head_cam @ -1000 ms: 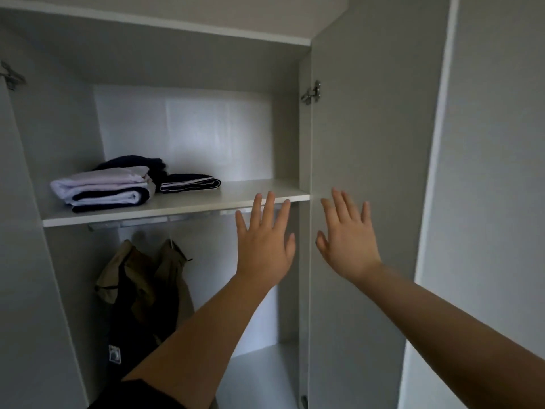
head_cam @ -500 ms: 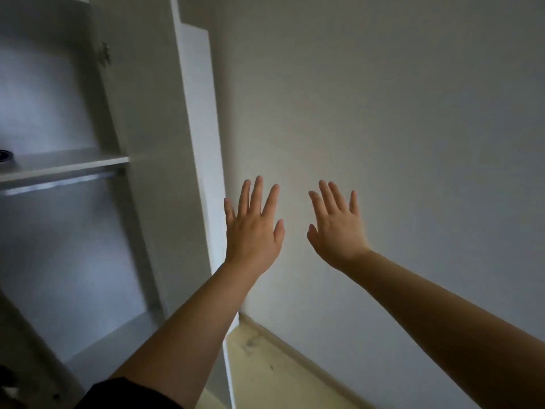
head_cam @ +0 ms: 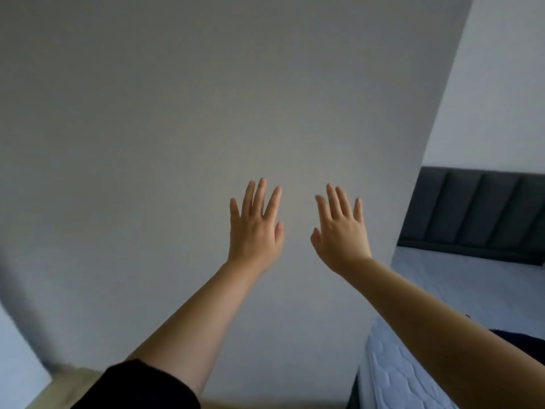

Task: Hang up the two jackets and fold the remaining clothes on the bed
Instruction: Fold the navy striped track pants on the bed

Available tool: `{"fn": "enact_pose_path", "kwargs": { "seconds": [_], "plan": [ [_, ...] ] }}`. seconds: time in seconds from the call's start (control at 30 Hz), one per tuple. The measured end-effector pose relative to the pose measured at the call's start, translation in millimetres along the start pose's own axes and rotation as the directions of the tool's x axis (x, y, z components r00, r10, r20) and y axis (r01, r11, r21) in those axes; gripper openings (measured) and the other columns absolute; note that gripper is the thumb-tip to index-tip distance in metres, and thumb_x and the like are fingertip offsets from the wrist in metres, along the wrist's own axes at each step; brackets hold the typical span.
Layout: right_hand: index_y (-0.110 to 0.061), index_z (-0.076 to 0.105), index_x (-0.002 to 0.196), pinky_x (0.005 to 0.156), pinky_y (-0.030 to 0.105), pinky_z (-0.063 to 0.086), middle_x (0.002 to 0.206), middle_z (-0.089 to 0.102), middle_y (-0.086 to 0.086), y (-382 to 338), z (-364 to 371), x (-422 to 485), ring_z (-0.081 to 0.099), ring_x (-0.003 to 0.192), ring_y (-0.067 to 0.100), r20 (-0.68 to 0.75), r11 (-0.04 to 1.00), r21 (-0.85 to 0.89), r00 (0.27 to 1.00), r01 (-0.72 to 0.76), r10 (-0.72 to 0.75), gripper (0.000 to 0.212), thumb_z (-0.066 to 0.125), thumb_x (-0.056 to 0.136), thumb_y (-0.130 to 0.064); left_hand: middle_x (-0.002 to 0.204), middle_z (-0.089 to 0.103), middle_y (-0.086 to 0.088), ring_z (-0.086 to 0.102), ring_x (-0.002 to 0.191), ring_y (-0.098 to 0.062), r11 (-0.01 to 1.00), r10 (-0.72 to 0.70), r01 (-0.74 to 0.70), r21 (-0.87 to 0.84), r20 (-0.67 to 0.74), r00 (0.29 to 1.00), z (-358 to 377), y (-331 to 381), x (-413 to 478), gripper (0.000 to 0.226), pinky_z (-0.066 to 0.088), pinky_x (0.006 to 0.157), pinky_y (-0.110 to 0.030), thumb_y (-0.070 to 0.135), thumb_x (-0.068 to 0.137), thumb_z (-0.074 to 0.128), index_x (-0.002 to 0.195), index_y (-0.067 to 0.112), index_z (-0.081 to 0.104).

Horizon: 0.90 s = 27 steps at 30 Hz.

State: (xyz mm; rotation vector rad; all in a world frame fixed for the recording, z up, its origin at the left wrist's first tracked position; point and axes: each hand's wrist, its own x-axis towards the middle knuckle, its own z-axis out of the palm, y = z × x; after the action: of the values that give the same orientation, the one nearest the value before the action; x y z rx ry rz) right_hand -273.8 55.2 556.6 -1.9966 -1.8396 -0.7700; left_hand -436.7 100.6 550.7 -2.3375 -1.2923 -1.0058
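My left hand [head_cam: 255,228] and my right hand [head_cam: 339,231] are both raised in front of me with fingers straight and spread, holding nothing. They hover before a plain grey wall. The bed [head_cam: 460,287] with a pale quilted mattress lies at the right. A dark garment [head_cam: 522,340] shows at the right edge behind my right forearm, mostly hidden. No jackets or folded clothes are in view.
A grey wall [head_cam: 206,113] fills most of the view, ending in a corner at the right. A dark padded headboard [head_cam: 477,211] stands behind the bed. A strip of pale wood floor [head_cam: 67,385] shows at the bottom left.
My view has swung right, away from the open wardrobe and past the wall, so the bed now appears at the right. Both hands stay raised and spread in the same pose.
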Motion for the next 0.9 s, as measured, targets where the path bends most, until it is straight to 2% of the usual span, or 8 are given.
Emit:
{"fn": "enact_pose_path", "kwargs": {
  "seconds": [0.1,0.23,0.33,0.4,0.57,0.7,0.77,0.9],
  "plan": [
    [-0.01,0.015,0.15,0.114,0.048,-0.004,0.158,0.0,0.015,81.7,40.2,4.8,-0.004,0.146,0.031,0.024,0.998,-0.046,0.999,-0.043,0.044,0.067,0.044,0.094,-0.032,0.156,0.016,-0.015,0.01,0.145,-0.032,0.994,0.05,-0.05,-0.098,-0.006,0.999,66.2,64.5,37.1,0.066,0.011,0.112,-0.055,0.024,0.091,0.054,0.149,0.015,0.024],
    [-0.006,0.029,0.146,0.113,0.049,0.001,0.156,0.014,0.018,148.8,91.1,-1.6,0.008,0.145,0.034,0.01,0.998,-0.043,0.999,-0.051,0.051,0.067,0.057,0.088,-0.025,0.151,0.028,-0.02,0.023,0.14,-0.039,0.988,0.091,-0.093,-0.123,-0.021,0.996,137.3,114.3,52.6,0.068,0.022,0.106,-0.062,0.016,0.082,0.065,0.144,0.01,0.036],
    [-0.002,0.041,0.139,0.111,0.051,0.009,0.151,0.027,0.021,172.5,134.1,-17.0,0.015,0.142,0.035,-0.042,0.998,-0.003,0.997,-0.059,0.059,0.068,0.068,0.08,-0.02,0.147,0.034,-0.023,0.029,0.137,-0.042,0.985,0.126,-0.129,-0.114,-0.03,0.992,184.3,133.3,45.3,0.07,0.028,0.101,-0.065,0.012,0.076,0.071,0.14,0.007,0.042],
    [-0.001,0.044,0.136,0.11,0.052,0.012,0.149,0.031,0.021,179.3,162.4,-29.0,0.013,0.14,0.033,-0.094,0.998,-0.001,0.994,-0.058,0.058,0.069,0.072,0.076,-0.019,0.146,0.036,-0.023,0.031,0.135,-0.043,0.984,0.142,-0.146,-0.097,-0.048,0.989,211.7,139.8,36.7,0.072,0.028,0.1,-0.065,0.012,0.074,0.073,0.139,0.007,0.044],
    [0.002,0.05,0.13,0.107,0.054,0.016,0.145,0.038,0.024,187.4,233.1,-64.6,0.02,0.138,0.034,-0.273,1.0,0.02,0.962,-0.013,0.018,0.068,0.075,0.069,-0.012,0.146,0.036,-0.023,0.031,0.135,-0.043,0.981,0.168,-0.178,-0.071,-0.124,0.978,280.1,148.4,-5.5,0.075,0.025,0.102,-0.065,0.011,0.071,0.073,0.139,0.007,0.043],
    [0.002,0.05,0.13,0.108,0.053,0.013,0.145,0.036,0.024,193.8,294.0,-106.3,0.027,0.137,0.039,-0.358,0.995,0.094,0.932,-0.027,0.059,0.064,0.074,0.071,-0.01,0.146,0.035,-0.024,0.031,0.135,-0.044,0.98,0.164,-0.18,-0.084,-0.169,0.972,343.0,158.0,-58.2,0.075,0.025,0.102,-0.064,0.01,0.072,0.072,0.14,0.006,0.04],
    [0.001,0.047,0.132,0.11,0.051,0.011,0.148,0.032,0.023,198.5,325.6,-133.4,0.023,0.139,0.038,-0.36,0.989,0.137,0.928,-0.053,0.1,0.064,0.071,0.075,-0.01,0.147,0.034,-0.023,0.029,0.137,-0.043,0.978,0.168,-0.186,-0.093,-0.169,0.971,376.2,165.8,-84.8,0.074,0.024,0.103,-0.064,0.01,0.075,0.071,0.141,0.006,0.039],
    [-0.004,0.033,0.143,0.114,0.043,-0.004,0.156,0.016,0.015,219.6,375.9,-195.5,0.005,0.146,0.03,-0.215,0.979,0.181,0.967,-0.097,0.136,0.064,0.057,0.084,-0.012,0.148,0.033,-0.023,0.027,0.138,-0.042,0.972,0.174,-0.191,-0.139,-0.127,0.977,433.0,201.3,-136.2,0.07,0.023,0.105,-0.062,0.009,0.079,0.068,0.142,0.006,0.038]
  ]
}}
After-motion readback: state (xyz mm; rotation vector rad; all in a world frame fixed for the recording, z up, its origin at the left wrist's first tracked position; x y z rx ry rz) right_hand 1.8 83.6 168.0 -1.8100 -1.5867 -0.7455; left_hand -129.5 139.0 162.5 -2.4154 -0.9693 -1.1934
